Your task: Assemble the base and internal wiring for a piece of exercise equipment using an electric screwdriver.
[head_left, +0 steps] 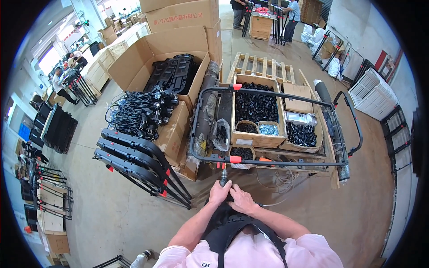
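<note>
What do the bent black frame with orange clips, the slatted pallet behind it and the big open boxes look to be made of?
The bent black frame with orange clips looks like painted or coated metal tubing: thin, smoothly curved, slightly glossy. The clips seem plastic, though that is hard to confirm. The slatted pallet is bare pale wood with visible planks and gaps. The big open boxes are brown corrugated cardboard, matte, with folded flaps.

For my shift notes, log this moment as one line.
left hand grips tool | right hand beside it | tool tip at black tube frame | cartons behind
</note>
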Demonstrator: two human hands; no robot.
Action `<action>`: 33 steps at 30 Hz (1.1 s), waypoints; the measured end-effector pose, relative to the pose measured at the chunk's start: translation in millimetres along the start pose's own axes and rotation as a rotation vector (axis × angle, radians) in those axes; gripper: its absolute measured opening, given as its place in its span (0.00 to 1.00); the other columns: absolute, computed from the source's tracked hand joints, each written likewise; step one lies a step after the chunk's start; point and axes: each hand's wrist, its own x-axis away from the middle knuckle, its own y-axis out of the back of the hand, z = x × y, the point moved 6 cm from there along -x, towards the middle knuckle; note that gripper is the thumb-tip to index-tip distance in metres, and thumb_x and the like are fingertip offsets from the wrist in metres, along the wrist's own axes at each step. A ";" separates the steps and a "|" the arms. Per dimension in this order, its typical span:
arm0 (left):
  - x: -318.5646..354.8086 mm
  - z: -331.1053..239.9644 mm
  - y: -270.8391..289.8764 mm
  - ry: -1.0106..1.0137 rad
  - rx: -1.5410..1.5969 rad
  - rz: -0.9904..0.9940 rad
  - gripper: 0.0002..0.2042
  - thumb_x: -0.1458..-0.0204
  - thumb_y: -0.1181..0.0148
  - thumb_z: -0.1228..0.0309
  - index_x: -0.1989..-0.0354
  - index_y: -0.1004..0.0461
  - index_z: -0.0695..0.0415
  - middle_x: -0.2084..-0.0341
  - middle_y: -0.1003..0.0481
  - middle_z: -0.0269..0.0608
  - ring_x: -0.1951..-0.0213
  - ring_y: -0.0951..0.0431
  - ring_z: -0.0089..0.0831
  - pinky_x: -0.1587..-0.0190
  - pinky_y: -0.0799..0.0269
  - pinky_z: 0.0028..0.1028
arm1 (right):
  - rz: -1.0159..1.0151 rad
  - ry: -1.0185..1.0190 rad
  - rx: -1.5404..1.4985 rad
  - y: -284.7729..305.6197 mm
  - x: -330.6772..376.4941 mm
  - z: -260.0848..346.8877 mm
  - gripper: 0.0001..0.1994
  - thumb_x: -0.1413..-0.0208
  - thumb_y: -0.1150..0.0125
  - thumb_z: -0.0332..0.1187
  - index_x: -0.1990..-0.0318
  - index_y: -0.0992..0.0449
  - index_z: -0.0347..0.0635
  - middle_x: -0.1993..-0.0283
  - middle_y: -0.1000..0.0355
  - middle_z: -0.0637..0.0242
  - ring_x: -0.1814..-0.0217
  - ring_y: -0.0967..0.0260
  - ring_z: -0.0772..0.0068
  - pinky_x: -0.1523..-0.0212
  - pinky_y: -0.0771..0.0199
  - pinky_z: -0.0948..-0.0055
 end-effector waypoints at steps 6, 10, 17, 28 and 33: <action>4.5 6.4 -0.3 0.013 -0.003 0.002 0.26 0.40 0.34 0.48 0.54 0.23 0.65 0.62 0.17 0.54 0.59 0.16 0.42 0.54 0.22 0.41 | 0.018 0.001 -0.012 -5.7 3.9 0.5 0.29 0.46 0.27 0.39 0.41 0.31 0.38 0.40 0.34 0.47 0.40 0.26 0.40 0.43 0.22 0.45; 8.2 1.4 1.3 -0.007 -0.020 -0.022 0.27 0.41 0.34 0.47 0.54 0.23 0.65 0.62 0.17 0.55 0.58 0.16 0.45 0.53 0.23 0.42 | 0.039 -0.005 -0.007 -5.8 5.3 -1.4 0.29 0.47 0.26 0.39 0.41 0.32 0.37 0.40 0.34 0.47 0.41 0.26 0.39 0.43 0.22 0.46; 19.5 1.7 -0.5 -0.021 0.048 -0.006 0.30 0.41 0.35 0.44 0.54 0.24 0.65 0.60 0.18 0.61 0.54 0.16 0.54 0.50 0.23 0.46 | 0.051 0.028 0.004 -4.4 13.7 -1.8 0.32 0.49 0.25 0.37 0.40 0.33 0.35 0.36 0.36 0.46 0.40 0.26 0.38 0.42 0.22 0.46; 25.8 -7.4 -30.4 -0.072 0.021 0.022 0.24 0.39 0.34 0.48 0.61 0.23 0.62 0.68 0.18 0.47 0.64 0.18 0.37 0.57 0.24 0.39 | -0.046 -0.065 0.006 5.3 37.8 -23.8 0.36 0.52 0.25 0.39 0.36 0.34 0.35 0.50 0.25 0.45 0.49 0.22 0.38 0.48 0.20 0.46; 21.5 -6.7 -36.7 -0.080 0.087 0.027 0.21 0.38 0.33 0.51 0.62 0.23 0.62 0.70 0.19 0.42 0.66 0.20 0.32 0.60 0.25 0.36 | -0.071 -0.063 0.011 15.4 36.5 -26.4 0.37 0.52 0.25 0.39 0.36 0.35 0.34 0.52 0.24 0.43 0.49 0.21 0.39 0.49 0.19 0.46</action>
